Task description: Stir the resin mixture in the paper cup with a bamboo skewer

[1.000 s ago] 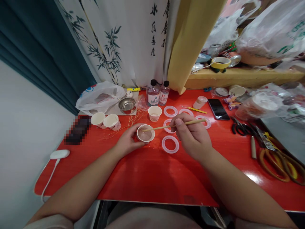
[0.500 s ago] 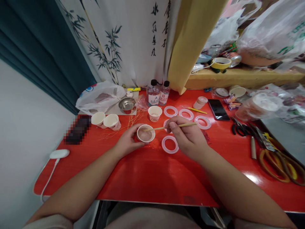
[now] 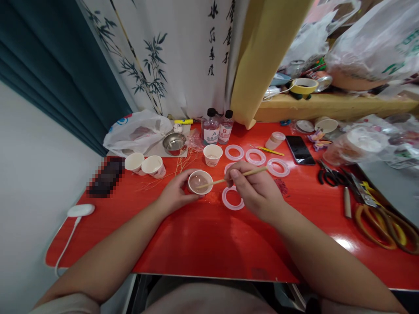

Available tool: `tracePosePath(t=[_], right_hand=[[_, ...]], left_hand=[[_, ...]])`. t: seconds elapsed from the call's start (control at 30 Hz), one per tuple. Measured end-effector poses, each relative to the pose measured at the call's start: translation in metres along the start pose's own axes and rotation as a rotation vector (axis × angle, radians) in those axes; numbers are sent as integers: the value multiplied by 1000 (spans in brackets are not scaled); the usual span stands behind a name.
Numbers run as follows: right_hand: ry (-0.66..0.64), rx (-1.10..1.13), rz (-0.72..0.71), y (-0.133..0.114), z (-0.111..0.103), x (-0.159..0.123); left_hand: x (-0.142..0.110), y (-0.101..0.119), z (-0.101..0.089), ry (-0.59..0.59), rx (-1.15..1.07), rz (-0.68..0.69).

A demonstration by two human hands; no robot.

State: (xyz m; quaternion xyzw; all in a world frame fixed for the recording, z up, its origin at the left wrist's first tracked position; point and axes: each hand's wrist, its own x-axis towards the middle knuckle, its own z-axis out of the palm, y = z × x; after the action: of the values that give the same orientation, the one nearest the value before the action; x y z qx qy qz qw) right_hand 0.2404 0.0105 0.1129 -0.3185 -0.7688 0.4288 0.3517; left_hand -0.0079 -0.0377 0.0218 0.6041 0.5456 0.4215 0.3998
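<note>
My left hand (image 3: 178,192) is wrapped round a small paper cup (image 3: 200,182) with a clear, bubbly liquid in it, upright on the red table. Between the thumb and fingers of my right hand (image 3: 257,188) is a thin wooden stick (image 3: 218,181), its tip down in the liquid. A pink-white ring mould (image 3: 233,198) lies just below my right hand, and another is partly hidden behind its fingers. Beyond the held cup stands a second paper cup (image 3: 212,155). Two bottles, one marked A (image 3: 211,131) and one marked B (image 3: 224,131), are at the back.
Two paper cups (image 3: 153,166) stand left, near a steel bowl (image 3: 174,143) and a plastic bag (image 3: 137,131). More ring moulds (image 3: 278,167), a jar (image 3: 275,140) and a phone (image 3: 300,150) lie right. Pliers and large scissors (image 3: 376,224) fill the right side of the red table (image 3: 209,244).
The stick's tip has moved toward the near side of the cup, and my right hand has tilted slightly with it. My left hand and the cup have stayed in place.
</note>
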Motion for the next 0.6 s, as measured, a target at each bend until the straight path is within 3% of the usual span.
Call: tracePosePath(t=[0.37, 0.5, 0.6], right_hand=[[151, 203, 50, 2, -8, -5], [82, 220, 128, 4, 0, -18], [162, 275, 275, 10, 5, -28]], left_hand=[[-3, -2, 2, 36, -22, -29], [-5, 3, 2, -44, 68, -6], [-8, 5, 3, -140, 104, 29]])
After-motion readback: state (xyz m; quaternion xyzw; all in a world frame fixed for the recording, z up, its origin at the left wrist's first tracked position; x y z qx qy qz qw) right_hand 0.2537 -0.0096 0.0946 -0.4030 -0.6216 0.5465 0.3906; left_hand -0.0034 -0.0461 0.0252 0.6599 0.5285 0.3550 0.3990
